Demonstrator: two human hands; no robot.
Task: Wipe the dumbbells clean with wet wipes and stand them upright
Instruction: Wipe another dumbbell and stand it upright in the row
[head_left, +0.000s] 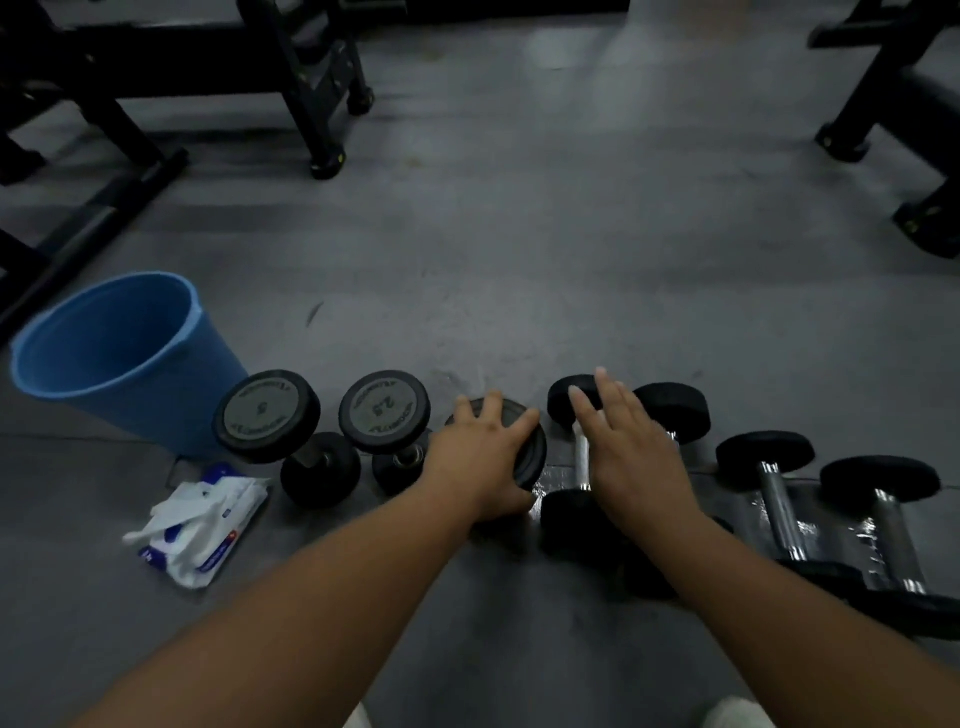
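Observation:
Two black dumbbells stand upright on the floor: one (267, 415) beside the bin and a second (385, 410) to its right. My left hand (480, 457) grips the top plate of a third upright dumbbell (530, 457), fingers curled over its edge. My right hand (631, 447) hovers with straight fingers over a dumbbell (581, 457) lying on its side. Three more dumbbells lie flat further right: one (675, 410) behind my right hand, then another (774, 483), and the last (883, 499). A wet wipes pack (202, 525) lies at the left with a wipe sticking out.
A blue plastic bin (119, 358) stands at the left behind the wipes. Black gym bench frames (311, 104) occupy the far left and another frame (883, 119) the far right. Grey floor (519, 260) stretches beyond the dumbbell row.

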